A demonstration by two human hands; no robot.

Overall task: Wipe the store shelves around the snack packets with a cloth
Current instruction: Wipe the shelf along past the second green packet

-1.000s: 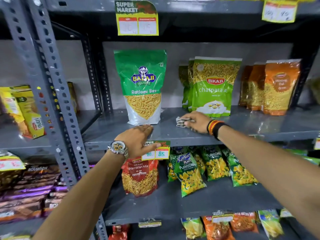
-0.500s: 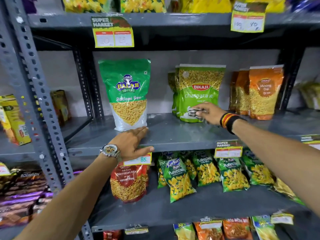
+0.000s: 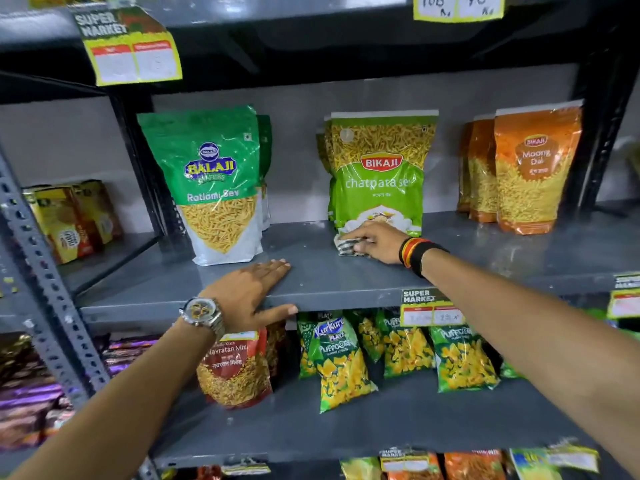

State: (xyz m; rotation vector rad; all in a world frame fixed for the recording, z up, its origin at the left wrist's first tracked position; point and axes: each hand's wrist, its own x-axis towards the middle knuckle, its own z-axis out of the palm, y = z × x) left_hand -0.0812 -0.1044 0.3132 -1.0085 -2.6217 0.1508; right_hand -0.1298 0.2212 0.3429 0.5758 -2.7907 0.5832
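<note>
Two hands work: right hand (image 3: 375, 241) grips the cloth (image 3: 348, 244) at frame centre; press flat, skirting the Bikaji packet (image 3: 379, 174); left hand (image 3: 252, 292) rests spread, holding nothing.

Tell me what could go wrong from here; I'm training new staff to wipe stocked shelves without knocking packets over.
1. The right hand presses the cloth right against the base of the upright Bikaji Chatpata Sev packet; a further push could tip it back or shove it out of line.
2. The left hand rests flat at the shelf edge just in front of the Balaji Ratlami Sev packet; sliding it could topple that packet.
</note>
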